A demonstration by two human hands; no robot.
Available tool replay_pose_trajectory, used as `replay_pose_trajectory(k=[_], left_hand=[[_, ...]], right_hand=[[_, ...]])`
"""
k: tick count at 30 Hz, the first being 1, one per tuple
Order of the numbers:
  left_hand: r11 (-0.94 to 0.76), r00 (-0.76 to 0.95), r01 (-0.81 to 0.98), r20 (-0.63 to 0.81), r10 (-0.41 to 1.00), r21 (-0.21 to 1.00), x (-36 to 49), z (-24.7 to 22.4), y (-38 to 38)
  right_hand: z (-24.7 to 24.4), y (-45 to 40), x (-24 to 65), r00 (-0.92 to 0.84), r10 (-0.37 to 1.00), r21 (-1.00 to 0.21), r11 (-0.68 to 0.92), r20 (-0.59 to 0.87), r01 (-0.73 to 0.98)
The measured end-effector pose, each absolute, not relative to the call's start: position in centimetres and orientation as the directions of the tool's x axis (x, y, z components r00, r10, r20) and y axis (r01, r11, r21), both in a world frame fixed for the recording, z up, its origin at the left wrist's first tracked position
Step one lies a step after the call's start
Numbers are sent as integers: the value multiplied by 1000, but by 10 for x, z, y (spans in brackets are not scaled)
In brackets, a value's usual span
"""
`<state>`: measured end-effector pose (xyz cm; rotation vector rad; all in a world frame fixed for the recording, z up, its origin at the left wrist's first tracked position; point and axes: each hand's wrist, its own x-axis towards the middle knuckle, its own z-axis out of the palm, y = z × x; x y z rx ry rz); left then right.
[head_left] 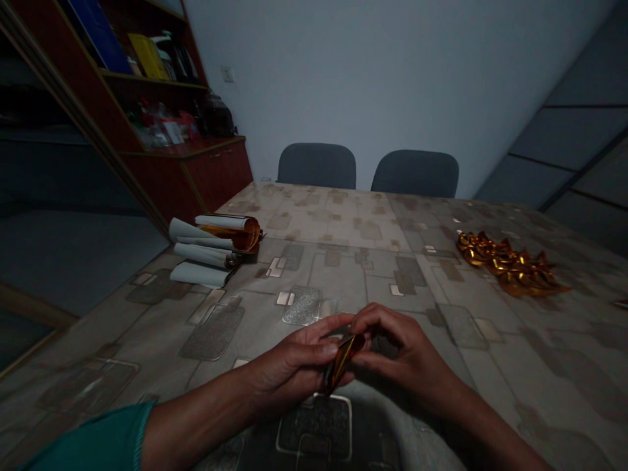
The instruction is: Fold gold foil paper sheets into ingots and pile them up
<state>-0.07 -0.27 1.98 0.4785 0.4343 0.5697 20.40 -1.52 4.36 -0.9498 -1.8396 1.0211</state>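
Note:
A small piece of folded gold foil paper [338,367] is held between both hands above the near part of the table. My left hand [299,358] pinches it from the left, with the thumb across its upper face. My right hand [400,340] grips its top and right side with bent fingers. The foil stands tilted, and part of it is hidden behind the fingers. Farther off to the right lies a cluster of folded gold foil pieces [510,265]. On the left sits a stack of curled foil sheets [210,252], gold on one side and pale on the other.
A patterned cloth covers the table [338,261]. Two grey chairs [317,165] stand at the far edge, before a pale wall. To the left is a red-brown cabinet [216,173] with shelves of folders and bags.

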Motion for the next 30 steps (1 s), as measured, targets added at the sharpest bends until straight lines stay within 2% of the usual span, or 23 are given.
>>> replay_pose_trajectory(k=[6, 10, 21, 30], left_hand=[[741, 772, -397, -239, 589, 542, -1, 19, -4], [755, 756, -381, -289, 587, 534, -1, 20, -5], [771, 742, -420, -307, 596, 479, -1, 20, -5], [756, 744, -467, -259, 616, 459, -1, 19, -3]], right_hand=[[39, -15, 205, -417, 870, -871, 400, 263, 285], [39, -15, 204, -436, 867, -864, 396, 241, 310], [43, -16, 202, -393, 894, -899, 339, 215, 279], [40, -16, 203, -353, 916, -936, 280, 193, 214]])
